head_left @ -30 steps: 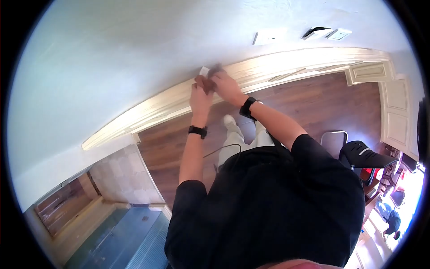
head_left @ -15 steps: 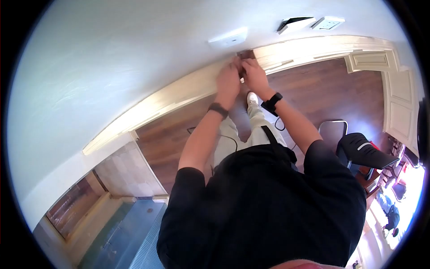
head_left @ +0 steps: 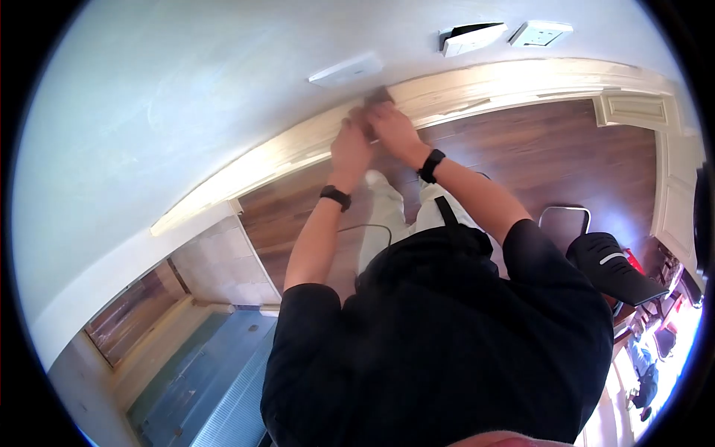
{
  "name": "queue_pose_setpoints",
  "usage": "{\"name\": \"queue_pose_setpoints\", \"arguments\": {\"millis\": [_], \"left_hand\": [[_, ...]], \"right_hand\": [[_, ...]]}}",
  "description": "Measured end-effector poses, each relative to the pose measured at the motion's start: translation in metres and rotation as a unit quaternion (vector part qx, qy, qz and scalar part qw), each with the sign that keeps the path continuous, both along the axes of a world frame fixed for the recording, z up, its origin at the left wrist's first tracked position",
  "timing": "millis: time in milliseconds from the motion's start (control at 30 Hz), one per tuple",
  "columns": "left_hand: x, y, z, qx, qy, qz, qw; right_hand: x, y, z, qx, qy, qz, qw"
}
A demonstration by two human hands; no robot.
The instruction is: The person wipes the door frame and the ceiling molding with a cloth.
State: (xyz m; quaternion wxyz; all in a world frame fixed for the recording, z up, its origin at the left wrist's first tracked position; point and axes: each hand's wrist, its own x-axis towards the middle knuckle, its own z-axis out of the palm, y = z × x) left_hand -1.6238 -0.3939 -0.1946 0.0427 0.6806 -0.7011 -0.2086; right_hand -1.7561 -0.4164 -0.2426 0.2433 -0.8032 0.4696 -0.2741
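A pale wall [head_left: 186,112] fills the upper part of the view, and below it a brown wooden floor [head_left: 536,156] spreads out under the person. A black shirt [head_left: 447,350] takes up the lower middle, with light trousers [head_left: 383,205] showing past its hem. A long cream ledge [head_left: 447,93] runs along the foot of the wall, from the left up to a cream cabinet [head_left: 631,109] at the right. At lower left is a blue surface [head_left: 201,380], and at the right stands a black chair [head_left: 614,268]. Above the ledge, three white plates [head_left: 346,71] sit on the wall in a row; the middle one shows a dark gap at its upper edge. Both hands are close together over the ledge, just below the nearest plate, each wrist wearing a black band [head_left: 430,165]. The right hand [head_left: 393,123] has its fingers bent around a small dark brown thing [head_left: 382,95], which is at the ledge beside the wall. The left hand [head_left: 351,145] is just beside it, fingers drawn in towards the brown thing; blur hides its fingertips, so I cannot tell whether it grips too
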Motion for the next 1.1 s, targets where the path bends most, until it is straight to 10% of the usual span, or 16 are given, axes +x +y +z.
{"name": "queue_pose_setpoints", "arguments": {"millis": [1100], "left_hand": [[0.012, -0.037, -0.041, 0.062, 0.054, -0.132, 0.988]], "right_hand": [[-0.017, -0.001, 0.011, 0.003, 0.019, -0.022, 1.000]]}}
